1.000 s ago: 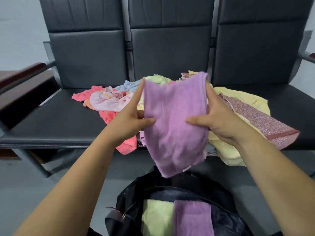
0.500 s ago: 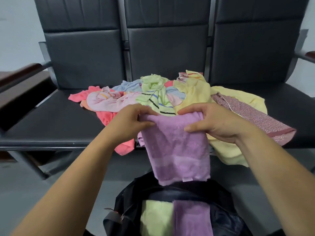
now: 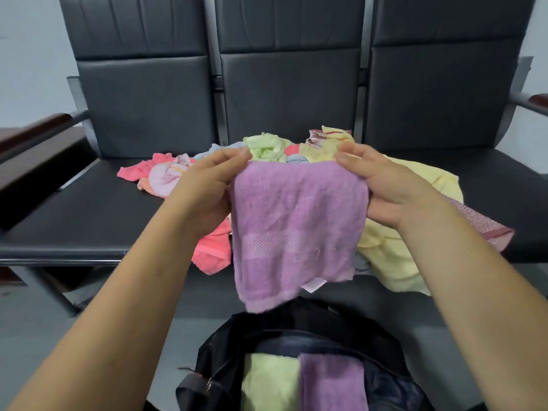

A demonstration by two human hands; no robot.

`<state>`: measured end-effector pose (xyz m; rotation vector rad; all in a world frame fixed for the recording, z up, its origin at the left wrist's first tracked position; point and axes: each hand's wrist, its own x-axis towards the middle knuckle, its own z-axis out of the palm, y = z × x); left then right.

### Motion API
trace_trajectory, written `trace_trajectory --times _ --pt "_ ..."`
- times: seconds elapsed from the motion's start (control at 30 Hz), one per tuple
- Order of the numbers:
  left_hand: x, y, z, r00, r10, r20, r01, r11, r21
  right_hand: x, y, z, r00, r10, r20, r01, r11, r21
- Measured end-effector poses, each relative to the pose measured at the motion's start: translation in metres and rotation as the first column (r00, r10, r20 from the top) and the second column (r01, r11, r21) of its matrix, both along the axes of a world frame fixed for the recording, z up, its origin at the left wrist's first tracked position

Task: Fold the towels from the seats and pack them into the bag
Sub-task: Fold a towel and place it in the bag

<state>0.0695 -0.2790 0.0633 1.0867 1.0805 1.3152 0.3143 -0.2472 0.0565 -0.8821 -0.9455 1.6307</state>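
Note:
A purple towel (image 3: 296, 229) hangs folded in the air in front of the seats. My left hand (image 3: 204, 185) pinches its upper left corner and my right hand (image 3: 382, 185) pinches its upper right corner. Directly below, an open black bag (image 3: 225, 360) holds a folded light green towel (image 3: 267, 381) and a folded purple towel (image 3: 332, 381). A heap of unfolded towels (image 3: 267, 148) lies on the middle seat behind the held one, with a coral towel (image 3: 212, 247) and a yellow towel (image 3: 385, 262) draping over the seat's front edge.
Three black padded seats (image 3: 89, 215) stand in a row with high backs. A wooden armrest (image 3: 38, 129) is at the left and another (image 3: 536, 100) at the far right. A patterned pink towel (image 3: 480, 223) lies on the right seat. Grey floor surrounds the bag.
The purple towel was folded down and my hands have spread apart to its top corners, holding it wider and a little higher than half a second ago.

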Motion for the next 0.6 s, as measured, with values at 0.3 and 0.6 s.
trace_trajectory --times 0.3,0.6 --pt "-0.003 -0.002 0.005 0.846 0.216 -0.487 -0.067 0.95 0.304 0.01 -0.005 0.013 0.985 -0.074 0.156 0.016 0.938 0.345" --pt "-0.004 -0.001 0.01 0.744 0.299 -0.598 -0.041 0.913 0.405 0.006 -0.001 0.0 0.862 -0.279 0.423 -0.008 0.827 0.562"
